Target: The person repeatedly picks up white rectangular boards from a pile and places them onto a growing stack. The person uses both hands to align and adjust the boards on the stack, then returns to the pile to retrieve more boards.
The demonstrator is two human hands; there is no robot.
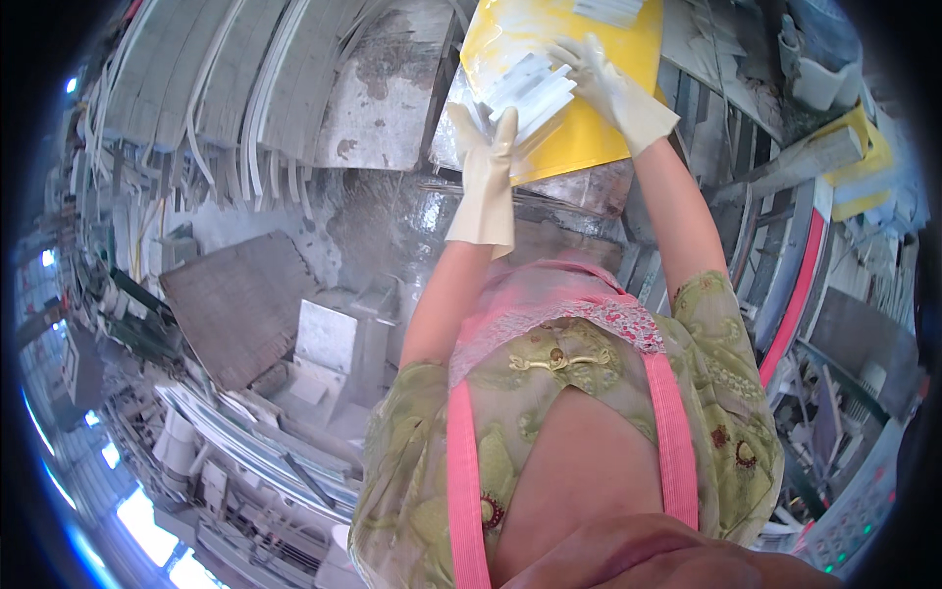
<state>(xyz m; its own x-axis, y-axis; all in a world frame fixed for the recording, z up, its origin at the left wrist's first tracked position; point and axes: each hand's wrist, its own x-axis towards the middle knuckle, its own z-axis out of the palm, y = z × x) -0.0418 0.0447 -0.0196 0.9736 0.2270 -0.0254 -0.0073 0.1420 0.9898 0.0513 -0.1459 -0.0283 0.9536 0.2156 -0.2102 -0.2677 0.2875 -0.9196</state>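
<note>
White strips (533,90), near edge of yellow sheet (595,139): likely stiff, best end-held; left fingers (506,126), grip unclear; right fingers (595,53), splayed.

No text, label, brand, number or sign could be read in the head view.
</note>
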